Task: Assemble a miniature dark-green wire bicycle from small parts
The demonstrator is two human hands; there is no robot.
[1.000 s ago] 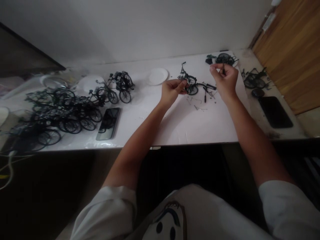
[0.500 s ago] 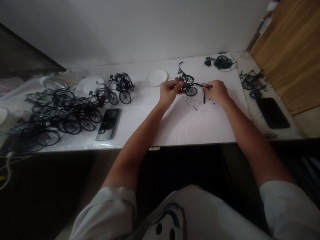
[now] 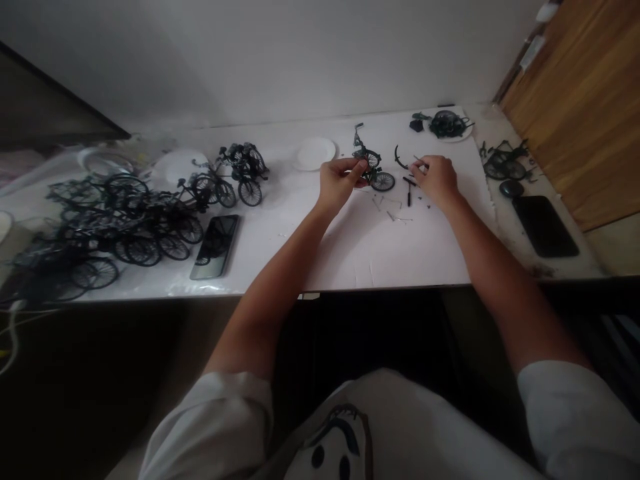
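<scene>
My left hand (image 3: 343,181) is closed in a pinch on a small dark model bicycle (image 3: 383,181). Its handlebar points up and away, and the fingers hide part of the frame. To the right, my right hand (image 3: 436,179) is closed, with a thin greyish rod (image 3: 421,161) at its fingertips. A curved dark strip (image 3: 399,157), shaped like a mudguard, meets these fingertips at its lower end. Just below lies a small black stick-like part (image 3: 409,198). Several thin metal wires (image 3: 399,218) are scattered on the white board (image 3: 400,257) between my hands.
Many model bicycles (image 3: 145,227) crowd the left side, beside a phone (image 3: 216,247). A white plate (image 3: 315,154) sits behind my left hand. Dark bicycle parts (image 3: 447,125) rest on a plate at the back right. Another dark phone (image 3: 546,225) lies near the wooden panel (image 3: 575,113).
The curved strip has moved away from the bicycle and tilted more upright. My right fingers have shifted slightly right and up. My left hand stays on the bicycle.
</scene>
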